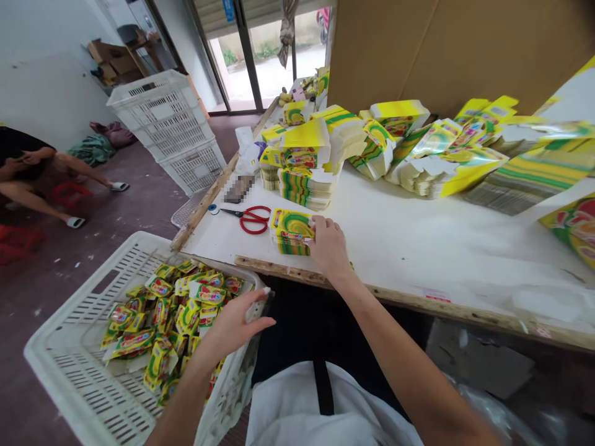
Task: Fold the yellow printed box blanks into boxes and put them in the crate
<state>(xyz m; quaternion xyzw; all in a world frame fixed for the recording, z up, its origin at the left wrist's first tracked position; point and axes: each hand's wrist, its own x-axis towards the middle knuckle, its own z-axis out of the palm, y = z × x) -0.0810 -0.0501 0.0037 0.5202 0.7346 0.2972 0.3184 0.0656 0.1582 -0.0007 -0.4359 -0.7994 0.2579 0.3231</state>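
My right hand [329,246] is at the table's front edge, its bent fingers on the right end of a small stack of flat yellow-green printed cartons [292,232]. Its fingertips are partly hidden. Over the near rim of a white plastic crate [116,272], my left hand [239,322] is held with thumb and fingers apart, and nothing shows between them. Many small folded yellow, green and red boxes [160,306] lie jumbled in the crate, just left of that hand. Red-handled scissors [253,219] lie on the table left of the stack.
More carton stacks [307,186] stand along the back of the white table [395,241], before a large cardboard sheet [446,56]. Stacked white crates [167,124] rise from the floor at left. A seated person [28,161] is at far left.
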